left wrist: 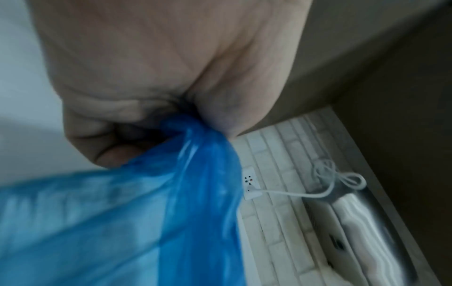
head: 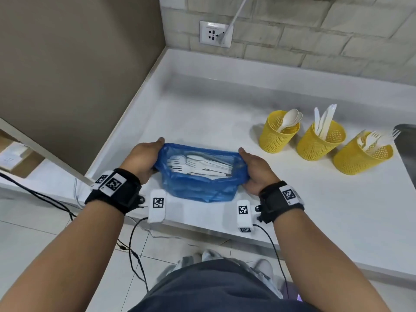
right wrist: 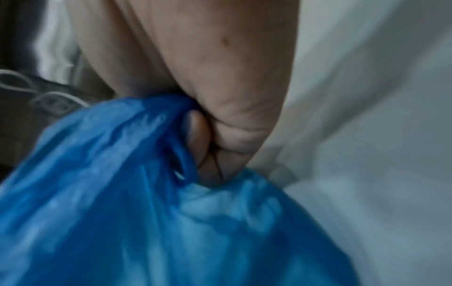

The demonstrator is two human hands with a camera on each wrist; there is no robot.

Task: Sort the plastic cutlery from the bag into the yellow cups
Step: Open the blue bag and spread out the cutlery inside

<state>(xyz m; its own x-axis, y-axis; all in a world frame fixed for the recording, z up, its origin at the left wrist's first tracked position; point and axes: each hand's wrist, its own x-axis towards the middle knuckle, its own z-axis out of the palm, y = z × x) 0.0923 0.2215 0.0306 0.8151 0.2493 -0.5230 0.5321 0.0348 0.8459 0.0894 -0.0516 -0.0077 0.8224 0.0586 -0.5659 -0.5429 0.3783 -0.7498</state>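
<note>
A blue plastic bag sits on the white counter near its front edge, its mouth pulled wide. Inside lie white plastic forks and spoons. My left hand grips the bag's left rim, with the bunched plastic pinched in curled fingers. My right hand grips the right rim the same way. To the right stand three yellow mesh cups: one with spoons, one with knives, and a tilted one with forks.
The counter runs into a corner with a brown panel on the left and a tiled wall behind. A wall socket holds a white plug and cable. A metal sink edge lies at the far right. Cables hang below the counter's front.
</note>
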